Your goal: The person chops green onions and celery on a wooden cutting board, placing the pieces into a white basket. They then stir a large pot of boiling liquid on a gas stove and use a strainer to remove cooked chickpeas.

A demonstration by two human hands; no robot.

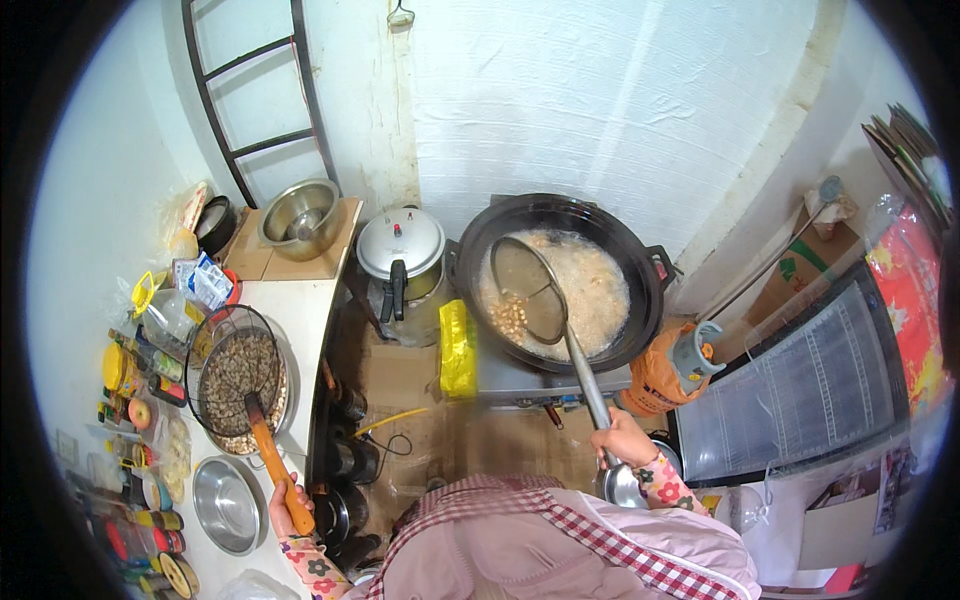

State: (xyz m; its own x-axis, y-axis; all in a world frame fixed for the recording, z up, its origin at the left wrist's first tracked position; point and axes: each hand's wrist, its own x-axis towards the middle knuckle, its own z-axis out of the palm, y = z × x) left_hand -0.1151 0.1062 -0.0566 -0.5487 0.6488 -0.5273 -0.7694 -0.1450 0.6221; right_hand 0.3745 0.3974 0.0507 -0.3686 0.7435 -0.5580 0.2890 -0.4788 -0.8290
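Note:
My right hand (626, 439) grips the long metal handle of a large strainer (529, 289). The strainer's round head is tilted inside a black two-handled wok (645, 300), over pale, bubbling, frothy liquid (592, 281). A cluster of small light-brown pieces, perhaps nuts (508, 316), lies at the left side of the strainer. With my left hand (291, 504) I hold the wooden handle of a round wire skimmer (231, 367). Its mesh head is over a metal bowl (289, 416) of similar small pieces (236, 444) on the white counter. The mesh partly hides the bowl's contents.
A pressure cooker (401, 244) stands left of the wok, a yellow packet (457, 349) between them. Right of the wok is a gas cylinder (694, 352) in an orange bag. An empty metal basin (227, 506) and several jars (142, 536) line the left counter. Cardboard (405, 375) covers the floor.

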